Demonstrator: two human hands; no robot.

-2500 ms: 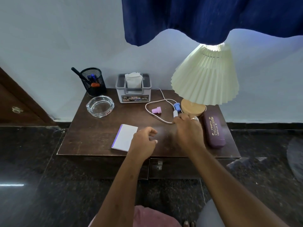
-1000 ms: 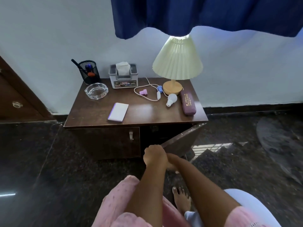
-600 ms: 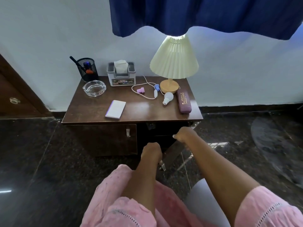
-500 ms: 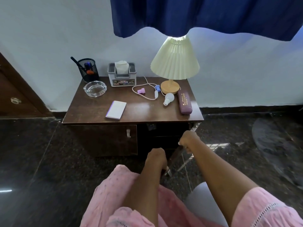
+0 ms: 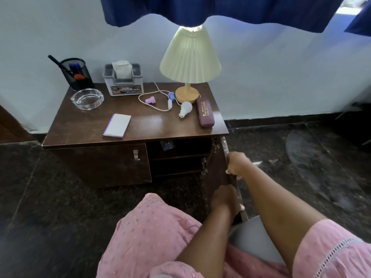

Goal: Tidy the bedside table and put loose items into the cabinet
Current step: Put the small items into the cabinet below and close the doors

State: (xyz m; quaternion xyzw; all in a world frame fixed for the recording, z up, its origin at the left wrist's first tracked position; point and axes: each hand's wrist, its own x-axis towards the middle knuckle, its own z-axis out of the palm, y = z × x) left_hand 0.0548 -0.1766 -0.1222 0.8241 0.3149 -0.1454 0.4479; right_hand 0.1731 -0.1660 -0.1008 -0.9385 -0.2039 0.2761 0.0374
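Observation:
The dark wooden bedside table (image 5: 152, 125) carries a white notepad (image 5: 117, 125), a loose bulb (image 5: 185, 108), a purple glasses case (image 5: 205, 112), a white cable (image 5: 154, 97) with a pink plug (image 5: 150, 100), a glass ashtray (image 5: 87, 98), a tissue box (image 5: 123, 81), a mesh pen holder (image 5: 77, 74) and a lit lamp (image 5: 189, 59). The right cabinet door (image 5: 217, 173) stands swung wide; shelves show inside (image 5: 178, 157). My right hand (image 5: 236, 164) grips the door's top edge. My left hand (image 5: 224, 198) grips the same edge lower down.
The left cabinet door (image 5: 104, 163) with a metal handle stays closed. Dark polished floor surrounds the table. A blue curtain (image 5: 220, 9) hangs above the lamp. My knees in pink fabric fill the bottom of the view.
Both hands left the tabletop, dropped to the right cabinet door and swung it from partly open to wide open. The bulb now lies uncovered beside the lamp base.

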